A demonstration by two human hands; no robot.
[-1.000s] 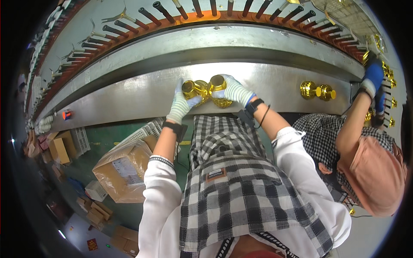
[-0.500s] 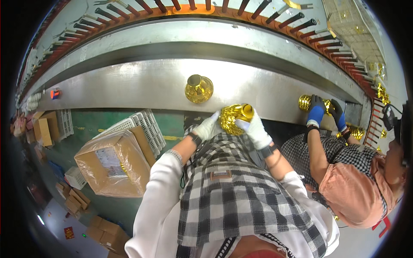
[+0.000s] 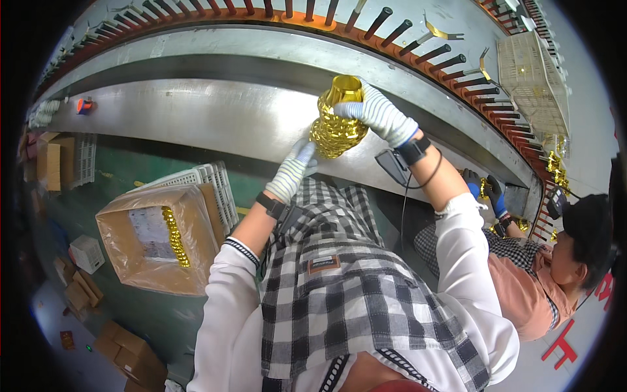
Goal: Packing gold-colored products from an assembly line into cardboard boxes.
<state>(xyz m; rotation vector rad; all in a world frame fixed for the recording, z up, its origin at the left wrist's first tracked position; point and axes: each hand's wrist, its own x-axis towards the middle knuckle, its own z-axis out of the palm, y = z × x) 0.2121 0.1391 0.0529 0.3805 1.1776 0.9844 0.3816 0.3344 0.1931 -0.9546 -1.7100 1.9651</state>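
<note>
Above the bench, my right hand (image 3: 379,114), in a striped glove, is closed around the upper part of a shiny gold vase-shaped piece (image 3: 336,134). The piece has a smooth round rim at its top and a crinkled, bulging body below; it is tilted. Whether it is one part or two put together, I cannot tell. Just beside its lower left side is my gloved left hand (image 3: 292,173), fingers extended toward it and apparently holding nothing. Contact between the left fingertips and the piece is unclear.
The metal bench (image 3: 196,111) runs across, with an orange-and-blue object (image 3: 83,106) at its left. Behind stands a rack of dark-handled rods (image 3: 398,32). A plastic-lined carton (image 3: 117,242) containing gold pieces is at left. To the right, a co-worker (image 3: 522,287) handles gold material.
The gold piece has risen from near my lap to above the bench, my right hand now around its upper part. The separate gold flared piece no longer shows alone on the bench. My view has shifted.
</note>
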